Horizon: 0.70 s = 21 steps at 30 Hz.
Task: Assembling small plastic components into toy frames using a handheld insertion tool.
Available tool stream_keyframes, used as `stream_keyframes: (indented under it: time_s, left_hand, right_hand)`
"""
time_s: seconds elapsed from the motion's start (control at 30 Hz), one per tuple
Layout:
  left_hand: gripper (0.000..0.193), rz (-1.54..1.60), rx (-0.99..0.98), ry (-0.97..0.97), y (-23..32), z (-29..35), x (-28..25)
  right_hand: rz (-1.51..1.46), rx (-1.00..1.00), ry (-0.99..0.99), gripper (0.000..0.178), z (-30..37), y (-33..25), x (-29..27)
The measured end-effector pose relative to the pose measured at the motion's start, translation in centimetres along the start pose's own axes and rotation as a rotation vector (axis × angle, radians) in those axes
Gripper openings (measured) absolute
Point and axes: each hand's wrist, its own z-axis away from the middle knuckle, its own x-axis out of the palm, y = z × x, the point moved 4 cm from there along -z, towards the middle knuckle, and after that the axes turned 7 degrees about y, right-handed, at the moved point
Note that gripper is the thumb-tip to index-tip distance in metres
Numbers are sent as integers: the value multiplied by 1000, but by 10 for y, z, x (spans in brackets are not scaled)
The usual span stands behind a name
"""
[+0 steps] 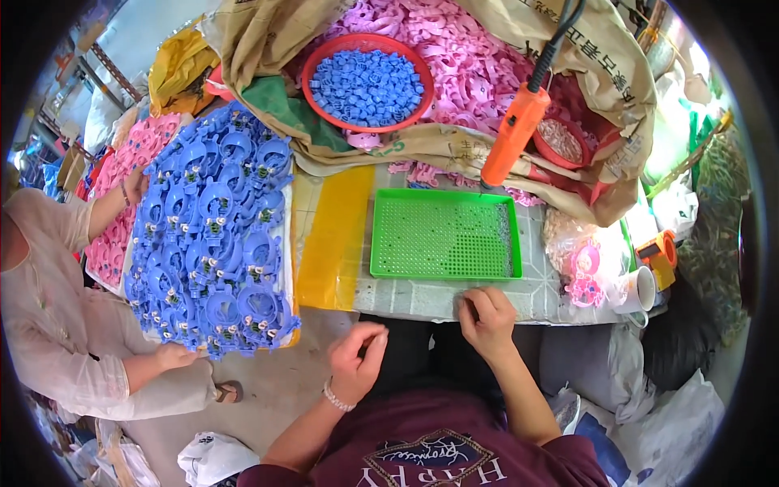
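My left hand (357, 361) is in the air in front of the table edge. Its fingers are curled in toward the thumb, and nothing shows between them. At the near table edge rests my right hand (488, 321), its fingers bent into a loose fist; whatever they might hold is hidden. Just beyond it lies a shallow green perforated tray (381, 272), with small grains gathered along its right side. An orange-handled electric screwdriver (519, 130) hangs on a black cord above the tray's far right corner.
An open woven sack (438, 146) of pink plastic parts (487, 49) holds a red bowl (308, 81) of blue pieces and a smaller red bowl (560, 162). To the left, a person (65, 325) touches a board heaped with blue parts (215, 203). A white mug (633, 290) stands right.
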Motion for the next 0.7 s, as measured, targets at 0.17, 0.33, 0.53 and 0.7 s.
stream_keyframes:
  time_s: [0.17,0.33,0.53,0.7]
  left_hand:
    - [26,-61,285,110,35,-61,36]
    - [59,-447,458,97,40,-113,82]
    - [62,-496,437,44,18,-106,95]
    - [60,-464,317,-19,14,-102,85]
  right_hand:
    - [-17,-51,32,14,0,-1,-4]
    - [-27,-95,51,14,7,10,-4]
    - [-30,-111,51,14,15,22,-5]
    - [-31,-115,34,15,14,22,-3]
